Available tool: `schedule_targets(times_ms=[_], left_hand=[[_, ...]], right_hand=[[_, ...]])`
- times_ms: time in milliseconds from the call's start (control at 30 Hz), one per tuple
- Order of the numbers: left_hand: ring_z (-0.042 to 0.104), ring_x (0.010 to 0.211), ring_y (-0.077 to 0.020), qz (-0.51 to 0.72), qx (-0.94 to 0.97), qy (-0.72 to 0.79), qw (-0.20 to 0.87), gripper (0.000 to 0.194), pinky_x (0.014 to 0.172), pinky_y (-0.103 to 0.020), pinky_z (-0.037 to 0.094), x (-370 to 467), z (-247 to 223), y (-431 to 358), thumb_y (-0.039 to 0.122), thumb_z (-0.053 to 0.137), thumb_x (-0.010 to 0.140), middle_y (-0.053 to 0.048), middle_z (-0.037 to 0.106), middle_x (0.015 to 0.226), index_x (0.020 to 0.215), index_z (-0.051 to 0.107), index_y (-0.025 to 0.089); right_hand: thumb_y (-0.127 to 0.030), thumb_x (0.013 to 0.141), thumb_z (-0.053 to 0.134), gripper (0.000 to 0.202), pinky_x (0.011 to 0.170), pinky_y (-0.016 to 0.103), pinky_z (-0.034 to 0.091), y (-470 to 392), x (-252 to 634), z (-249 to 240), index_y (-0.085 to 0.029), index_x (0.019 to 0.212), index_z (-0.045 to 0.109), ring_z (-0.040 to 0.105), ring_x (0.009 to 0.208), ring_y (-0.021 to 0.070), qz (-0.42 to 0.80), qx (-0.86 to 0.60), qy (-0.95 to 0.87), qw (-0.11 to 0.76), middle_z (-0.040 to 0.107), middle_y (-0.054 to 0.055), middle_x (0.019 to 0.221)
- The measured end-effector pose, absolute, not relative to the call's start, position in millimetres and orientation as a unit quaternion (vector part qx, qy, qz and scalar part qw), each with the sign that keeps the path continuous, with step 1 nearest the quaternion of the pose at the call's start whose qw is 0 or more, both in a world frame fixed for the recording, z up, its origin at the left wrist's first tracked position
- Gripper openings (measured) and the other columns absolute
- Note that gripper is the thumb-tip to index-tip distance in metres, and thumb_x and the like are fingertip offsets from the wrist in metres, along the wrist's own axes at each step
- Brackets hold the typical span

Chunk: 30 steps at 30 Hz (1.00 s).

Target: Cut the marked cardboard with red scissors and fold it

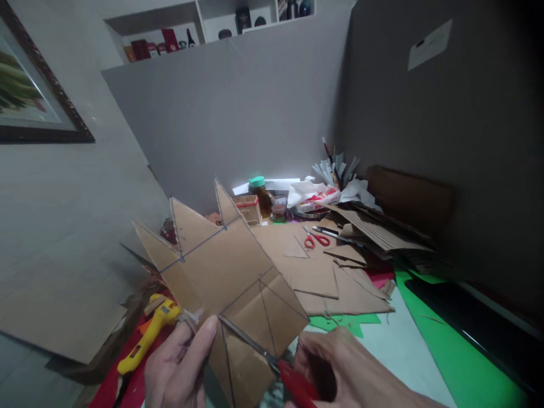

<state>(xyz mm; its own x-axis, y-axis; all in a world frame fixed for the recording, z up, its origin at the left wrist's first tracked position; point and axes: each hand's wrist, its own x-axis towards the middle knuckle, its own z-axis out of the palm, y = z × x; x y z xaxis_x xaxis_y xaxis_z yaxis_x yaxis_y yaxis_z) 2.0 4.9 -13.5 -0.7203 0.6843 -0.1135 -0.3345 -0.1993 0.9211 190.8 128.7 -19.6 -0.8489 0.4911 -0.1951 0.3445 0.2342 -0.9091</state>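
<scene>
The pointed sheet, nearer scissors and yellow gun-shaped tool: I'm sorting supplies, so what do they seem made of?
Pointed sheet: likely cardboard, matte; plain brown and stiff. Nearer scissors: blades probably metal, given their grey sheen; handles likely plastic, smooth solid red. Yellow gun-shaped tool: perhaps hard plastic, by its moulded shape; finish unclear.

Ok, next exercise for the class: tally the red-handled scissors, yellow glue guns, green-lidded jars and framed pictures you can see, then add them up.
Red-handled scissors: 2, one of them in the right hand
Yellow glue gun: 1
Green-lidded jar: 1
Framed picture: 1
Total: 5
</scene>
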Motion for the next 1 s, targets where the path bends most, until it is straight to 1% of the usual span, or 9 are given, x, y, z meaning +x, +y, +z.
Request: schedule_targets(times_ms=[100, 167, 233, 333, 533, 633, 800, 900, 1000], left_hand=[[0.073, 0.076, -0.0201, 0.769, 0.135, 0.539, 0.315, 0.033, 0.068, -0.022, 0.061, 13, -7, 7, 0.035, 0.095, 0.062, -0.002, 0.078, 0.083, 0.091, 0.082, 0.025], [0.073, 0.075, -0.0207, 0.774, 0.111, 0.538, 0.315, 0.04, 0.068, -0.022, 0.061, 17, -4, 7, 0.035, 0.097, 0.057, 0.0, 0.078, 0.08, 0.093, 0.082, 0.026], [0.074, 0.084, -0.0248, 0.767, 0.114, 0.535, 0.335, 0.044, 0.074, -0.027, 0.062, 15, -5, 5, 0.034, 0.097, 0.056, -0.002, 0.079, 0.084, 0.096, 0.082, 0.025], [0.071, 0.1, -0.0314, 0.735, 0.15, 0.537, 0.384, 0.04, 0.086, -0.035, 0.061, 5, -11, 4, 0.025, 0.092, 0.062, -0.004, 0.079, 0.094, 0.101, 0.081, 0.023], [0.069, 0.108, -0.0345, 0.723, 0.166, 0.522, 0.422, 0.028, 0.091, -0.039, 0.057, 3, -14, 5, 0.016, 0.083, 0.068, -0.005, 0.079, 0.093, 0.096, 0.081, 0.021], [0.068, 0.11, -0.0332, 0.713, 0.177, 0.521, 0.434, 0.03, 0.093, -0.038, 0.056, 3, -12, 6, 0.015, 0.082, 0.069, -0.005, 0.079, 0.096, 0.097, 0.081, 0.021], [0.066, 0.116, -0.0339, 0.697, 0.177, 0.535, 0.443, 0.026, 0.1, -0.04, 0.053, 2, -9, 6, 0.023, 0.087, 0.069, -0.005, 0.079, 0.098, 0.095, 0.081, 0.023], [0.062, 0.123, -0.0309, 0.702, 0.156, 0.552, 0.422, 0.027, 0.105, -0.035, 0.048, 11, -5, 7, 0.039, 0.089, 0.07, -0.004, 0.079, 0.102, 0.092, 0.082, 0.026], [0.059, 0.126, -0.0297, 0.707, 0.136, 0.549, 0.425, 0.031, 0.108, -0.032, 0.045, 18, -1, 8, 0.042, 0.09, 0.068, -0.003, 0.079, 0.104, 0.094, 0.082, 0.028]], right_hand=[[-0.046, 0.059, 0.089, 0.047, 0.054, 0.025, 0.038, 129, 192, -26, -0.023, 0.074, 0.05, 0.051, 0.059, 0.0136, 0.587, -0.241, -0.77, 0.069, 0.057, -0.003, 0.065], [-0.044, 0.065, 0.084, 0.043, 0.058, 0.026, 0.043, 125, 197, -22, -0.023, 0.085, 0.053, 0.054, 0.063, 0.0153, 0.601, -0.236, -0.758, 0.094, 0.062, 0.0, 0.074], [-0.038, 0.073, 0.077, 0.036, 0.064, 0.027, 0.045, 120, 202, -13, -0.023, 0.096, 0.054, 0.055, 0.069, 0.016, 0.594, -0.239, -0.758, 0.125, 0.064, 0.001, 0.082], [-0.031, 0.075, 0.076, 0.033, 0.066, 0.028, 0.044, 116, 209, 2, -0.024, 0.098, 0.054, 0.049, 0.071, 0.0163, 0.565, -0.225, -0.786, 0.106, 0.061, 0.001, 0.086], [-0.05, 0.081, 0.069, 0.039, 0.074, 0.032, 0.046, 122, 209, 16, -0.022, 0.103, 0.052, 0.049, 0.079, 0.0197, 0.575, -0.179, -0.793, 0.092, 0.061, 0.005, 0.091], [-0.044, 0.08, 0.068, 0.036, 0.075, 0.032, 0.045, 121, 206, 8, -0.021, 0.102, 0.052, 0.046, 0.078, 0.0182, 0.6, -0.172, -0.775, 0.099, 0.059, 0.003, 0.09], [-0.042, 0.062, 0.078, 0.05, 0.058, 0.026, 0.034, 118, 196, -20, -0.023, 0.097, 0.048, 0.041, 0.065, 0.0126, 0.671, -0.186, -0.702, 0.152, 0.052, -0.005, 0.077], [-0.046, 0.06, 0.082, 0.051, 0.051, 0.025, 0.025, 119, 189, -34, -0.025, 0.089, 0.045, 0.037, 0.057, 0.0102, 0.675, -0.186, -0.695, 0.161, 0.048, -0.009, 0.066], [-0.044, 0.064, 0.081, 0.048, 0.046, 0.024, 0.02, 122, 189, -38, -0.025, 0.084, 0.041, 0.032, 0.05, 0.0091, 0.649, -0.172, -0.724, 0.162, 0.044, -0.011, 0.06]])
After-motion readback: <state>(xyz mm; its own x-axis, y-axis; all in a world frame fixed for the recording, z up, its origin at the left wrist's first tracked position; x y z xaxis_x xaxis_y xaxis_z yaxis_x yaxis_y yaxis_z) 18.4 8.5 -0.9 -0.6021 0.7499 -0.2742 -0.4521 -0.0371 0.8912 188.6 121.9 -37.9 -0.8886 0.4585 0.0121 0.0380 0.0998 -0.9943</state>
